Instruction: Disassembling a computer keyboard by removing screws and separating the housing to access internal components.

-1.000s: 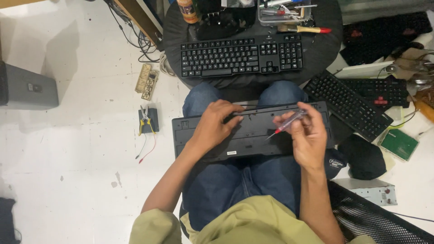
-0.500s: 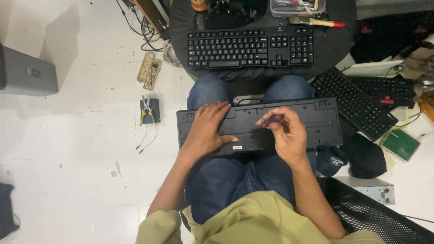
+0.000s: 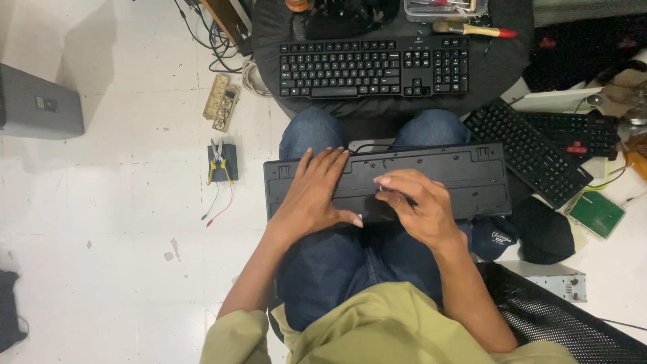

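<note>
Item: black keyboard (image 3: 431,176), underside up, lying across the seated person's thighs with its long axis running side to side. The left hand (image 3: 311,195) rests flat and spread on the left part of the back panel, fingers unclenched, thumb stretched toward the front edge — it presses rather than grips. The right hand (image 3: 414,205) sits curled over the panel's middle, fingertips bunched as if pinching something small and slender; whatever it holds is hidden under the fingers and cannot be told. Handling, as judged: a light, stiff plastic shell, smooth and apt to slide on denim, with some flex along its length; best taken at the two short ends or steadied by a flat palm, as now. A cable (image 3: 377,146) leaves its far edge just beyond the hands. Beyond that, a second keyboard (image 3: 374,66) sits key-side up on a dark round stool (image 3: 495,64). Right of the right hand, two more keyboards (image 3: 539,152) and a green circuit board (image 3: 596,214) crowd close, so little room that way. Left of the left hand, pliers (image 3: 219,162) lie on pale floor (image 3: 101,236) — the widest room.
</note>
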